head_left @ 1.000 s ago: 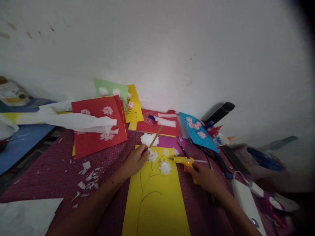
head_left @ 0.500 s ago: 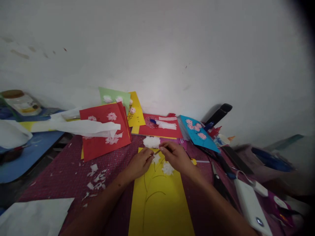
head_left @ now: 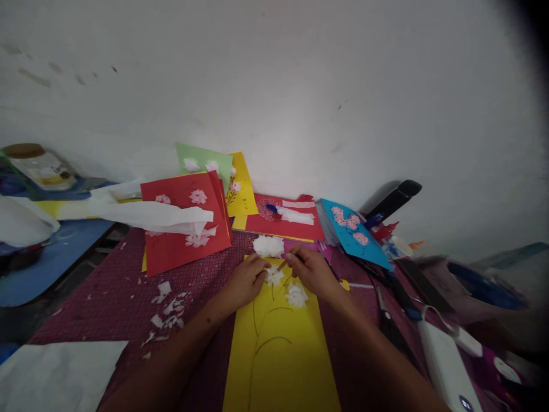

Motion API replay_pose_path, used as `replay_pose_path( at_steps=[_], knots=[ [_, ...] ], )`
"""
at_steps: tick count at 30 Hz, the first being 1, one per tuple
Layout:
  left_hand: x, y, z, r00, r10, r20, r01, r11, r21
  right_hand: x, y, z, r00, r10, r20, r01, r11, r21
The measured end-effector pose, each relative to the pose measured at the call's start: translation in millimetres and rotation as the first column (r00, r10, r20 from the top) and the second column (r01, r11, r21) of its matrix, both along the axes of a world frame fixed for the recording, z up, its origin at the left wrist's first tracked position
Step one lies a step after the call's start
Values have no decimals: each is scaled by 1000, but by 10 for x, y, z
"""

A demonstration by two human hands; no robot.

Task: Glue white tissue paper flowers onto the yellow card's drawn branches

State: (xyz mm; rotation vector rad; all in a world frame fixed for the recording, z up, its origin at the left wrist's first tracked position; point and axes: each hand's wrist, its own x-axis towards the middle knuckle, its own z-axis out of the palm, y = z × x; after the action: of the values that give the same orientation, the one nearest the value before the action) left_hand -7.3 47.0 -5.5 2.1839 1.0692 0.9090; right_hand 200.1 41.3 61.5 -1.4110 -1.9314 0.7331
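Observation:
A yellow sheet of card (head_left: 283, 372) with drawn brown stem lines lies in front of me. Near its top edge my right hand (head_left: 312, 270) pinches a thin brown stick (head_left: 282, 265). The stick's tip points at a white paper flower (head_left: 274, 276) on the card. Curled fingers of my left hand (head_left: 246, 281) hold the left edge of this flower. A second white paper flower (head_left: 297, 294) lies on the card just below my right hand. Beyond the card's top edge sits a pile of white paper blossoms (head_left: 268, 246).
Red cards with pink flowers (head_left: 184, 229) stand at the left, under a white paper strip (head_left: 158, 216). Paper scraps (head_left: 171, 309) litter the purple cloth (head_left: 107, 297). At the right are a blue card (head_left: 355, 229), scissors (head_left: 388, 320) and a white power bank (head_left: 446, 360).
The stick's tip and my left fingers have come down onto the upper white flower, which shows more fully now. The view has shifted slightly.

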Motion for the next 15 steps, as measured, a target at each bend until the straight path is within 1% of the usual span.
replay_pose_path(
  at_steps=[5,9,15],
  knots=[
    [-3,-8,35,1000,-5,-20,5,1000,-12,6,6,-56,999,9,-48,-11,999,-35],
    [-11,-15,71,999,-24,-44,23,999,-23,-1,18,-79,999,9,-46,-10,1000,-27],
    [-4,-12,27,996,-13,-83,11,1000,-28,3,18,-96,999,-15,-48,13,999,-35]
  ],
)
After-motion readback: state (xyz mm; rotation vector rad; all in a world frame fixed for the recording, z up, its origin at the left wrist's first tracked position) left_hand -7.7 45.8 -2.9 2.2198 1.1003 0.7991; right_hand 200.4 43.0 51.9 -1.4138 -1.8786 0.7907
